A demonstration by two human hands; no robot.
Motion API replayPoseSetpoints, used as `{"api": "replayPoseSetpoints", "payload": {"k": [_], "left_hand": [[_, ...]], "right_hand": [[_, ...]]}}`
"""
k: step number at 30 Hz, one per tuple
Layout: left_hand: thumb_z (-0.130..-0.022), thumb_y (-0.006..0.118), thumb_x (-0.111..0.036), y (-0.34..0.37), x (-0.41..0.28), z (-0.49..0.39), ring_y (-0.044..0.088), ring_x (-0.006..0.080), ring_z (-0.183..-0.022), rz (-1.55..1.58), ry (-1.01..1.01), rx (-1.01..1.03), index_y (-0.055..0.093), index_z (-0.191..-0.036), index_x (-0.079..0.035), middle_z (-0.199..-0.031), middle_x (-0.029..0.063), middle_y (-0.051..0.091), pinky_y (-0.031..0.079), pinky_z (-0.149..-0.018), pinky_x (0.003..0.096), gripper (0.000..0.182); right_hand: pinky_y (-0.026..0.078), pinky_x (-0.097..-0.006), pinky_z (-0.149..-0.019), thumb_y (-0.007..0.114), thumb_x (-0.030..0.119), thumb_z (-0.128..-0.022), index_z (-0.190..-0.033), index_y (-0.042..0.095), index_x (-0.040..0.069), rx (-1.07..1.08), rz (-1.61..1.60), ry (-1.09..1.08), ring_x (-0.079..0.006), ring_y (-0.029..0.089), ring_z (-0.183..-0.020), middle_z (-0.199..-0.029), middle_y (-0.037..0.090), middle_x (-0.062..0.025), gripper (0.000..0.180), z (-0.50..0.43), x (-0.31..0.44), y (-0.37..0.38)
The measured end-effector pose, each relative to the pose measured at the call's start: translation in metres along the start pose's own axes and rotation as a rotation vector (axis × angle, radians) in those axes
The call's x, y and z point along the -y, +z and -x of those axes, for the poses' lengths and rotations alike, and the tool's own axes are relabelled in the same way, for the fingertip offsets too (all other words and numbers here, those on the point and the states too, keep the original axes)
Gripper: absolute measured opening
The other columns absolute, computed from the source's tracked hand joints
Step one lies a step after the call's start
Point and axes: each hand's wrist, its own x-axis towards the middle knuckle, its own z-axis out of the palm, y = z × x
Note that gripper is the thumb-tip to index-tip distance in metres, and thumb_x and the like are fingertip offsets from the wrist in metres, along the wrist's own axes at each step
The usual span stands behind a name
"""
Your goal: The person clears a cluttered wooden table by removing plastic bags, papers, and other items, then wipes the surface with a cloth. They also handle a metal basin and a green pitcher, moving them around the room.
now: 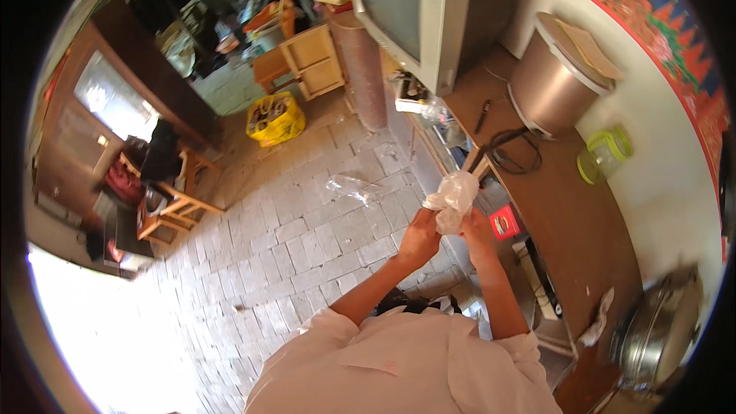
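In front of my body, beside the long brown wooden counter [581,224], a crumpled translucent plastic bag [457,192] is held up. My left hand [422,236] grips its lower left side. The lower right side is pinched by my right hand [478,233]. Whether the bag holds anything cannot be made out. Just beyond it, a black power cord [514,164] lies looped at the counter's edge. A red box [505,223] sits below the counter, close to my right hand.
On the counter stand a CRT television [402,11], a rice cooker [555,77], a green-lidded clear jar [604,155] and a steel pot [655,328]. On the brick floor lie a clear plastic wrapper [353,187] and a full yellow bag [279,132]. Wooden stools [178,207] stand left.
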Motion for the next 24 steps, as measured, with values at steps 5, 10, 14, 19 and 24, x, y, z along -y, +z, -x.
{"api": "replayPoseSetpoints", "payload": {"k": [5,10,14,19,24], "left_hand": [[-0.066,0.057,0.005,0.02,-0.004,-0.014,0.051,0.0371,-0.093,-0.137,-0.084,-0.049,0.055,-0.1,-0.001,-0.101,0.016,0.052,0.047,-0.076,0.0416,0.034],[-0.069,0.064,-0.001,0.008,-0.008,-0.053,0.051,0.0355,-0.099,0.008,-0.074,0.028,0.047,-0.12,-0.006,-0.122,0.0188,0.041,0.046,-0.083,0.0399,0.054],[-0.072,0.067,-0.004,-0.031,0.005,-0.076,0.05,0.0323,-0.107,0.108,-0.072,-0.038,0.031,-0.138,-0.011,-0.136,0.0192,0.029,0.045,-0.088,0.0395,0.076],[-0.075,0.062,-0.002,-0.094,0.074,-0.059,0.056,0.0275,-0.098,0.207,-0.311,-0.068,0.032,-0.137,-0.012,-0.131,0.016,0.037,0.049,-0.08,0.0355,0.069],[-0.078,0.058,-0.001,-0.155,0.155,-0.014,0.061,0.0215,-0.087,0.116,-0.488,-0.181,0.058,-0.112,-0.007,-0.117,0.0132,0.05,0.053,-0.065,0.0279,0.034]], "right_hand": [[0.043,-0.0213,-0.056,0.055,0.023,-0.088,-0.115,0.053,0.007,0.028,0.018,-0.093,-0.0072,0.054,-0.072,-0.089,0.06,-0.001,0.031,0.003,0.009,0.001],[0.046,-0.0323,-0.08,0.059,0.016,-0.081,-0.116,0.051,0.002,-0.194,0.171,-0.158,-0.0185,0.058,-0.09,-0.104,0.06,-0.0099,0.039,-0.067,-0.005,-0.022],[0.043,-0.036,-0.085,0.06,0.016,-0.077,-0.114,0.049,-0.001,-0.368,0.477,-0.515,-0.0307,0.058,-0.098,-0.103,0.059,-0.0206,0.042,-0.15,0.04,-0.044],[0.043,-0.0412,-0.083,0.064,0.019,-0.074,-0.102,0.05,-0.002,-0.69,0.885,-0.594,-0.0355,0.057,-0.092,-0.097,0.059,-0.0202,0.037,-0.253,0.085,-0.045],[0.044,-0.0407,-0.077,0.068,0.016,-0.063,-0.089,0.058,0.006,-0.864,1.2,-0.506,-0.0332,0.055,-0.088,-0.091,0.06,-0.0144,0.03,-0.377,0.078,-0.074]]}}
